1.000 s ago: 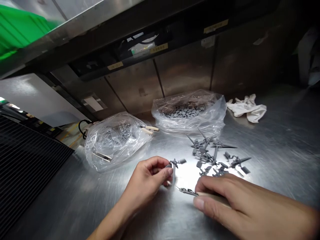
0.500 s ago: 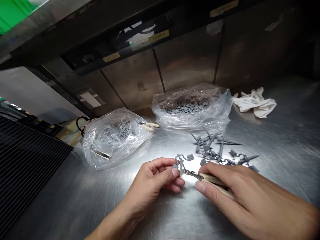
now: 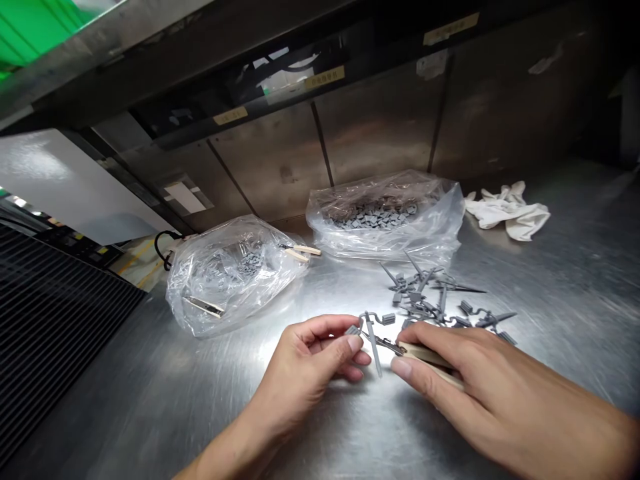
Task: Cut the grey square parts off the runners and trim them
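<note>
My left hand pinches a grey plastic moulded piece between thumb and fingers, its long spike pointing down toward the steel table. My right hand grips a pair of side cutters with cream handles. Their metal jaws reach the grey piece, right by my left fingertips. Just beyond my right hand lies a loose heap of grey sprues and spiked parts. My fingers hide part of the held piece.
Two clear plastic bags hold small grey parts: one at the back, one at left with a metal blade inside. Cream-handled cutters rest against the left bag. A white cloth lies back right; a black ribbed mat lies left.
My hands have come closer together, and the cutter jaws have moved from below the grey piece up against it. The piece has turned, its spike now slanting down to the right.
</note>
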`<control>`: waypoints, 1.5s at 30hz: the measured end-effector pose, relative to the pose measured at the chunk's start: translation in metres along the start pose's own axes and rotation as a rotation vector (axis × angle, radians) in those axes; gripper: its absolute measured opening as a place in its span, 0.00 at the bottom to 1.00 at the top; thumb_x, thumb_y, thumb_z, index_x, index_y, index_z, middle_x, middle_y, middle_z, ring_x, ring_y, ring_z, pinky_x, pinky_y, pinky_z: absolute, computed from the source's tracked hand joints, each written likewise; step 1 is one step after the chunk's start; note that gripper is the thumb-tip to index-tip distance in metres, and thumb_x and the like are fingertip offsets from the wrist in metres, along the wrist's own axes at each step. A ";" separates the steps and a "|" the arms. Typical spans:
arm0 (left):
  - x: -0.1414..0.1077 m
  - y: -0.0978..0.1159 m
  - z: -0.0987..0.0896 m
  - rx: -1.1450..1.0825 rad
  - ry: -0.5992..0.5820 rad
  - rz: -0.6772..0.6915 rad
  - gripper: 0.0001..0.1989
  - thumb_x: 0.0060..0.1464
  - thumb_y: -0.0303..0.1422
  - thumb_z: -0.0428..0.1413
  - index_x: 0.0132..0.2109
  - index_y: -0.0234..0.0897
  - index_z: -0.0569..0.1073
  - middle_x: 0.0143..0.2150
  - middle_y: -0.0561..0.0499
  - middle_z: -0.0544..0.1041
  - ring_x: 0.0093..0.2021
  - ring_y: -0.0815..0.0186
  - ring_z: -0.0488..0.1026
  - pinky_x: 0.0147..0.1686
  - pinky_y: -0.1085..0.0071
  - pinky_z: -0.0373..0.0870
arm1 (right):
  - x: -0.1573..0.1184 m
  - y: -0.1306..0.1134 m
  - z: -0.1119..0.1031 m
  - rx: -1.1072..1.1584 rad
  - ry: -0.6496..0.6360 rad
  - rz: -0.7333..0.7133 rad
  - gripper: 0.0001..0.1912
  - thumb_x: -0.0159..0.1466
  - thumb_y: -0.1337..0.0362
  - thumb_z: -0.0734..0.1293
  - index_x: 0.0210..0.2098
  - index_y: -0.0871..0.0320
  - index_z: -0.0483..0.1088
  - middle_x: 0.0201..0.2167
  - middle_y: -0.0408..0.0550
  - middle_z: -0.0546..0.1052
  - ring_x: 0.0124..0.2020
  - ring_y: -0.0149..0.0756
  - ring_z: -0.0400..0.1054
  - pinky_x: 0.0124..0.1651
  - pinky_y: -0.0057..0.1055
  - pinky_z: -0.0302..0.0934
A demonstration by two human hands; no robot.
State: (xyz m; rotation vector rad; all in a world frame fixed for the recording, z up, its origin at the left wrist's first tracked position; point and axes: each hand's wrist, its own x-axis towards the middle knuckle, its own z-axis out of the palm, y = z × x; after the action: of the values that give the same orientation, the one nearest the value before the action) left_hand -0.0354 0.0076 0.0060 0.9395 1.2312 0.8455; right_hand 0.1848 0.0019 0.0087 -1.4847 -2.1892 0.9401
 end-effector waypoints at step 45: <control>0.004 -0.003 -0.006 -0.010 -0.076 -0.019 0.07 0.56 0.32 0.61 0.42 0.34 0.76 0.38 0.44 0.83 0.34 0.64 0.79 0.40 0.66 0.75 | -0.001 0.019 -0.005 0.015 0.085 -0.107 0.16 0.72 0.48 0.59 0.38 0.50 0.71 0.31 0.40 0.77 0.30 0.34 0.71 0.33 0.32 0.61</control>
State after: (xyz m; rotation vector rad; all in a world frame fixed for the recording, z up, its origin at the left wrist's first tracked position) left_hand -0.0407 0.0110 0.0011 0.9418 1.1678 0.7933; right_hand 0.2013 0.0069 -0.0002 -1.3602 -2.1721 0.8419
